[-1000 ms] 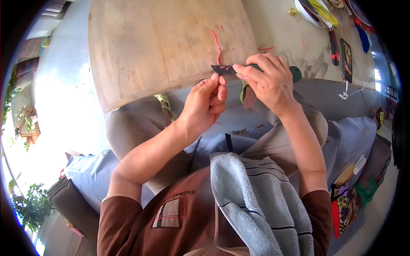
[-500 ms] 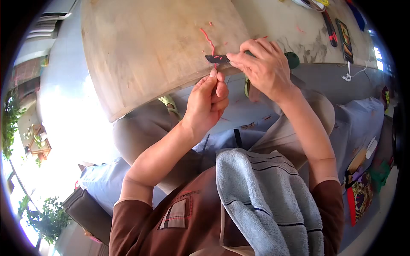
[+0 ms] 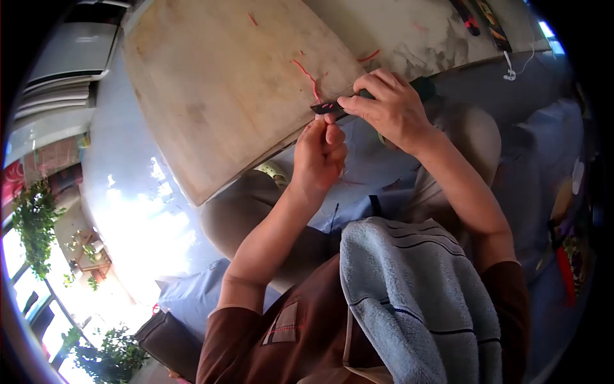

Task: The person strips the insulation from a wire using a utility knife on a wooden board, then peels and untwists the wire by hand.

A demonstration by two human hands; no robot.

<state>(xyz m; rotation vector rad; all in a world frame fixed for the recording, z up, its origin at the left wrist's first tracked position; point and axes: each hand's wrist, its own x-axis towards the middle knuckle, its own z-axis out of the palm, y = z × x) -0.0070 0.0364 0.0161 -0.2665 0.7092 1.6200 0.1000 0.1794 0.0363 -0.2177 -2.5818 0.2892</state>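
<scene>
My right hand [image 3: 390, 109] grips a dark blade [image 3: 325, 108] with small red bits on it, held near the front edge of a wooden board [image 3: 236, 83]. Just below the blade, my left hand [image 3: 320, 153] is closed, its thumb and index finger pinched at the lower end of a thin red strand [image 3: 306, 74]. That strand runs from the blade up over the board. Part of the blade's handle is hidden by my right fingers.
Another red piece [image 3: 369, 56] lies right of the board's edge. A dark phone [image 3: 492, 25] and white earphones [image 3: 510, 75] are at the upper right. A light blue towel [image 3: 416, 288] hangs over my front. A plant [image 3: 32, 224] stands far left.
The view has turned, so the board appears tilted. The blade, which stood a little above my left fingertips half a second ago, is now close against them. Both hands keep their hold.
</scene>
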